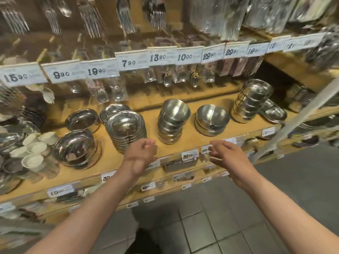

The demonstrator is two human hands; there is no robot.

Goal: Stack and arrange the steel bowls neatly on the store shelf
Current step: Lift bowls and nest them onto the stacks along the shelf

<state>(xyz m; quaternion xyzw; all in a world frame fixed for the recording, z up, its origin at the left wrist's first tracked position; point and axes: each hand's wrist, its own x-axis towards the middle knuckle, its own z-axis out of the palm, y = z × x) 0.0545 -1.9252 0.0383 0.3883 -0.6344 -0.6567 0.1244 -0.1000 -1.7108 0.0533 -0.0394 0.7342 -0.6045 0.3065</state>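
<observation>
1. Left hand (141,154) and right hand (225,154) hover empty, fingers loose, before the wooden shelf (190,142).
2. Tall bowl stack (172,121) leans; short bowl stack (211,119) beside it looks tidy.
3. Straightening seems left.

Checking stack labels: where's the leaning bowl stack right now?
Head view, middle of the wooden shelf: the leaning bowl stack stands between the plate stack on its left and the short bowl stack on its right.

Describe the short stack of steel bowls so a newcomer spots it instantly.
On the wooden shelf under the price tags, look just beyond the right hand. The short bowl stack sits there, lower than the leaning stack on its left.
</observation>
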